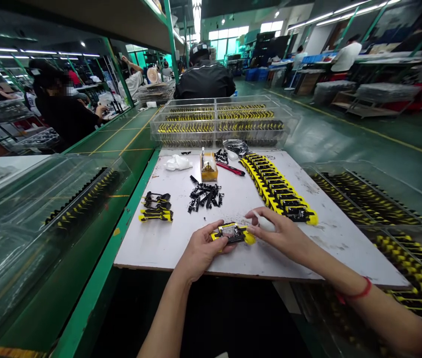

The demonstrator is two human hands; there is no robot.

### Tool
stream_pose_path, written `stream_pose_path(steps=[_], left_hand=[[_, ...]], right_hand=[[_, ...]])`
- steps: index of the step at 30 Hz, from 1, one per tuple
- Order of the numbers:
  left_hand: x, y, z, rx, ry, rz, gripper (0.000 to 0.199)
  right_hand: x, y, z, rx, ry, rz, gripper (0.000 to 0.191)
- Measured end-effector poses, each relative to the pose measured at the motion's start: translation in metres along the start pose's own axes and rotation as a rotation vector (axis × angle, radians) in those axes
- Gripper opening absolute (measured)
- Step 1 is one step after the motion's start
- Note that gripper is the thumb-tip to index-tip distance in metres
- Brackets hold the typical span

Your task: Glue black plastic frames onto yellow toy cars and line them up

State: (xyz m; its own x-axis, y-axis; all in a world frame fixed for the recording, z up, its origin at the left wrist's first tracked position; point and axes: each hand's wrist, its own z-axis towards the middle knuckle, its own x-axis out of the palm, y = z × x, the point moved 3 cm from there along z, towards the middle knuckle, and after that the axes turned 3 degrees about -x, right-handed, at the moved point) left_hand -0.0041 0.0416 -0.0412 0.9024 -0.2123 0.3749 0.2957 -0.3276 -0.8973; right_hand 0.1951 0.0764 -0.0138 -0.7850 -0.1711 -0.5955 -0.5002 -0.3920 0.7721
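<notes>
- Left hand (199, 251): fingers are grasping a black-and-yellow plastic part (232, 232) by its side, near the white worktop's (151, 248) front edge.
- Right hand (274, 231): fingers are pinching a small white object (265, 223).
- Part is appearing light and stiff, best held by its sides.

One head-worn view looks forward and down, close above the left hand (199, 251) and right hand (276, 231).

Worktop board (173, 243): loose plastic parts (204, 196) at centre, row of assembled parts (274, 186) on right, stacked plastic trays (216, 122) behind.
</notes>
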Motion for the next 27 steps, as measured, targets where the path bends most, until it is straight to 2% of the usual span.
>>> stream_pose_path(steps=[2,4,8,16,22,27], left_hand=[[0.0,0.0,-0.001,0.017,0.013,0.008,0.059],[0.0,-0.001,-0.003,0.024,0.009,0.021,0.06],[0.001,-0.003,-0.005,0.015,-0.004,0.035,0.063],[0.002,-0.004,-0.006,-0.013,-0.015,0.038,0.067],[0.003,-0.006,-0.007,-0.035,-0.024,0.01,0.068],[0.004,-0.007,-0.007,-0.025,-0.005,0.002,0.069]], right_hand=[[0.001,-0.004,-0.003,0.199,0.052,0.105,0.041],[0.008,-0.004,-0.005,0.308,0.147,0.231,0.046],[0.02,0.0,-0.006,0.332,0.245,0.336,0.044],[0.027,0.0,-0.008,0.4,0.271,0.538,0.035],[0.028,0.003,-0.009,0.499,0.23,0.55,0.035],[0.026,0.008,-0.008,0.497,0.202,0.449,0.034]])
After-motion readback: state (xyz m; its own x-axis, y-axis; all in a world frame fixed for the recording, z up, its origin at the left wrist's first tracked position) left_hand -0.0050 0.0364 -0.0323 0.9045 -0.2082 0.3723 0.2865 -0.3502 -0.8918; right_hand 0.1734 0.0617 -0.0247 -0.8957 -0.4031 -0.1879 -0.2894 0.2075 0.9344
